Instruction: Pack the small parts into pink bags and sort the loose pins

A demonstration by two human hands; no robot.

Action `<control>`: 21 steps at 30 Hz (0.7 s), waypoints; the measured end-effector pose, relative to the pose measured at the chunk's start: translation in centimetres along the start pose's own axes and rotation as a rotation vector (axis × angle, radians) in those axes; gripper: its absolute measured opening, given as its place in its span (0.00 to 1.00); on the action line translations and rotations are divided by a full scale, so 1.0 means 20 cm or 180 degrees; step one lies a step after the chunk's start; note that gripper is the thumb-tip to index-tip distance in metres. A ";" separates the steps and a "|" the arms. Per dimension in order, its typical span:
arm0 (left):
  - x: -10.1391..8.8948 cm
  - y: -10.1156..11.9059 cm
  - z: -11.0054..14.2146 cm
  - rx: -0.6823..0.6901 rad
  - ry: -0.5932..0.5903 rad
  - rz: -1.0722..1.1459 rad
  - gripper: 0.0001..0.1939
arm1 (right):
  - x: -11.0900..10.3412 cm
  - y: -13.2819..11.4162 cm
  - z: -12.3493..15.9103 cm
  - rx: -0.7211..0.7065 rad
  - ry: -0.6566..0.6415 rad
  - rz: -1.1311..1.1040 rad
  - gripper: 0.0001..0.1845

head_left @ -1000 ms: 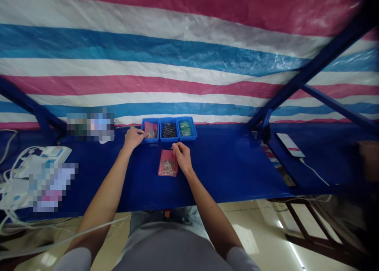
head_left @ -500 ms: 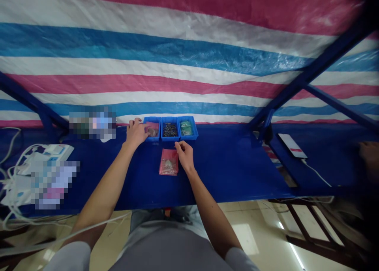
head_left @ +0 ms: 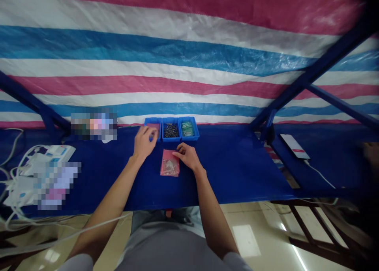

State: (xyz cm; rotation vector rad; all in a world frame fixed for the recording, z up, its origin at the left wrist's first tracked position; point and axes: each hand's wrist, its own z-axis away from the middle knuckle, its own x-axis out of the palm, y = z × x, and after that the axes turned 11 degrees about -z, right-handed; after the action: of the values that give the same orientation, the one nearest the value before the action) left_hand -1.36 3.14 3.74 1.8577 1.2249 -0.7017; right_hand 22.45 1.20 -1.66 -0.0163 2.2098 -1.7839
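Note:
A small pink plastic bag (head_left: 169, 168) with little metal parts inside lies flat on the blue bench (head_left: 231, 168). My right hand (head_left: 187, 156) rests at its upper right corner, fingertips pinched on the bag's edge. My left hand (head_left: 145, 142) hovers just in front of the left blue bin (head_left: 154, 125), fingers curled together; what they hold is hidden. Beside that bin stand a middle bin (head_left: 171, 129) of dark screws and a right bin (head_left: 188, 128) of green bags.
White power strips and tangled cables (head_left: 35, 160) lie at the left. On the right bench section a phone (head_left: 294, 146) lies plugged into a cable. Blue frame struts (head_left: 308, 77) rise diagonally. A striped tarp hangs behind. Another person's hand (head_left: 371, 150) shows at the right edge.
My left hand has pulled back out of the left bin toward me. My right hand has shifted down onto the pink bag's corner.

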 end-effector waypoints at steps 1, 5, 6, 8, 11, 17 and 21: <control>0.02 0.03 0.04 0.0102 -0.0145 0.0226 0.13 | 0.00 0.01 0.00 0.0020 -0.0006 -0.0031 0.16; 0.12 0.07 0.17 0.0174 -0.0602 0.0632 0.14 | 0.01 0.03 0.00 0.0052 0.0004 -0.0095 0.14; 0.13 0.07 0.18 0.0166 -0.0688 0.0697 0.15 | 0.01 0.03 0.00 0.0054 0.0004 -0.0108 0.14; 0.16 0.05 0.20 0.0188 -0.0839 0.0823 0.16 | 0.01 0.03 0.00 0.0068 0.0010 -0.0146 0.14; 0.16 0.04 0.20 0.0239 -0.1016 0.0969 0.18 | 0.00 0.02 0.00 0.0077 0.0024 -0.0243 0.13; 0.15 0.04 0.21 0.0282 -0.1020 0.1033 0.20 | 0.03 0.01 0.00 0.0047 0.0140 -0.0377 0.11; 0.15 0.03 0.22 0.0262 -0.0994 0.0981 0.20 | 0.06 -0.01 0.00 -0.0068 0.0195 -0.0351 0.08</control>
State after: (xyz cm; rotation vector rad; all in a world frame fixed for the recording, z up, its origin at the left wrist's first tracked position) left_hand 0.29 0.85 -0.77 1.8641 0.7023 -0.8394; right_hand 21.32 0.85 -1.76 -0.0910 2.3121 -1.8413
